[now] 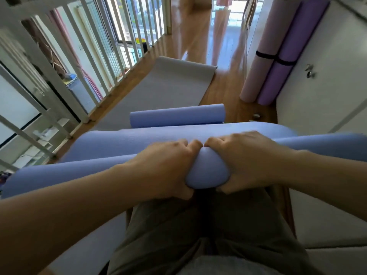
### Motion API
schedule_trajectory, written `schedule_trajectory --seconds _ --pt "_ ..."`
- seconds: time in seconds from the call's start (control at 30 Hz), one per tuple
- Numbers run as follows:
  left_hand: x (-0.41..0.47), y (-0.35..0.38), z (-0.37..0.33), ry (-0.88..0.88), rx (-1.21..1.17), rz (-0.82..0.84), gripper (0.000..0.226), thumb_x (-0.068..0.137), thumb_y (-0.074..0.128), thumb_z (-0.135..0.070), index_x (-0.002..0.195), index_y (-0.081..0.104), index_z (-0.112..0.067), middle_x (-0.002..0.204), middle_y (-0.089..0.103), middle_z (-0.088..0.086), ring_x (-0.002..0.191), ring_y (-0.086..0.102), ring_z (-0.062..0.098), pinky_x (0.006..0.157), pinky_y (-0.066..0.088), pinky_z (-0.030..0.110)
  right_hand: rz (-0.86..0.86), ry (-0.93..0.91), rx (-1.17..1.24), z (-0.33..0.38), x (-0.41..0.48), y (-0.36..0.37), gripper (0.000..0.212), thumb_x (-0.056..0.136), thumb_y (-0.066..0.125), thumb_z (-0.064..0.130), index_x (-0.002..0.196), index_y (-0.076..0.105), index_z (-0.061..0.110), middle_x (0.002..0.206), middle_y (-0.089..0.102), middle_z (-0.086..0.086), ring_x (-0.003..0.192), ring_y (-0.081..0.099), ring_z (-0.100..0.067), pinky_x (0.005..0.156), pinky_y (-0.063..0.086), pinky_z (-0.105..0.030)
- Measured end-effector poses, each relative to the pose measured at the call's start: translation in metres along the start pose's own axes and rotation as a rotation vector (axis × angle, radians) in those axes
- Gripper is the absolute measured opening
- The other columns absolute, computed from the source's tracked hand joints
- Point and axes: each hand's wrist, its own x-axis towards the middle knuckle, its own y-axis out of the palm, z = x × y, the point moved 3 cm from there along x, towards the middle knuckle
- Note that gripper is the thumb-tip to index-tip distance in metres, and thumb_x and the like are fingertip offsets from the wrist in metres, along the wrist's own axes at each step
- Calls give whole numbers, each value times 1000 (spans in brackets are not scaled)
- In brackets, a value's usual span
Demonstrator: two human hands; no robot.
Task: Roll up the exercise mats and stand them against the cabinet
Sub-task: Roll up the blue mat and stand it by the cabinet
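Head view | left hand (166, 167) and right hand (244, 161) side by side, both clamped on blue mat (208, 173) roll at mid-width | grey mat (168, 84) flat on floor (224, 90) beyond, along railing (111, 56) | rolled mats (278, 76) upright against cabinet (327, 76) | risk: centre-only grip lets roll ends loosen, telescope.

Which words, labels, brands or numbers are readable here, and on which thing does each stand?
No text is readable.
The blue mat, gripped by the left hand and right hand, the grey mat, and the pink mat and purple mat against the cabinet look plain.
Things beyond the railing are too blurred to read.
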Motion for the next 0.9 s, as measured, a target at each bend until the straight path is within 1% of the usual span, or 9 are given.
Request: schedule_trajectory --seconds 0.07,0.2,0.33,0.4,0.5,0.63,0.73,0.8,0.9 --pt "-10 14 -12 37 -18 72 83 69 73 -55 136 30 -29 128 51 -4 109 56 18 90 48 34 -10 -31 22 11 -10 18 75 68 66 68 130 38 35 122 58 12 105 58 -10 83 43 -24" --pt "-12 35 -17 40 -24 132 86 68 74 -52 137 29 -27 125 49 -1 109 54 21 91 46 37 -81 -2 71 9 -15 49 87 62 68 73 133 43 29 124 58 7 109 56 -16 95 45 -34" --pt "-7 36 -11 60 -72 191 89 66 76 -54 138 31 -26 125 52 0 108 55 21 92 47 37 -305 -49 -62 6 -25 54 95 53 62 76 128 51 18 107 67 0 88 66 -21 76 56 -39" --pt "1 34 -5 46 -140 306 86 66 78 -54 135 34 -27 125 54 -1 108 54 20 94 45 36 -249 -35 -14 7 -23 54 88 56 70 68 128 48 23 110 65 1 92 64 -21 80 53 -38" --pt "12 28 9 1 -249 405 80 67 77 -57 133 38 -33 127 53 -5 110 50 16 98 43 38 -17 7 58 0 -4 41 83 63 74 63 132 39 32 123 56 9 108 55 -15 92 47 -36" --pt "4 27 5 -9 9 145 88 71 67 -65 141 27 -30 130 46 -2 115 48 20 97 43 39 161 -5 213 -18 24 34 82 58 81 60 126 43 35 119 58 11 105 54 -11 94 48 -38" --pt "-1 33 2 3 28 36 92 69 68 -65 142 23 -31 129 49 -2 113 53 20 92 45 36 213 -13 216 -21 31 35 83 58 81 60 127 42 36 119 52 13 108 49 -10 96 45 -34" --pt "6 31 11 -6 -43 69 90 67 70 -65 139 27 -33 127 52 -4 110 54 18 89 45 33 95 -8 83 -17 24 33 88 60 77 66 133 39 33 122 45 11 113 41 -10 96 40 -30" --pt "21 28 24 -9 -212 242 87 65 74 -63 137 32 -37 129 54 -7 110 53 16 97 44 35 -113 -17 -20 -4 13 37 92 66 71 66 141 31 30 135 44 6 121 42 -14 101 36 -33"
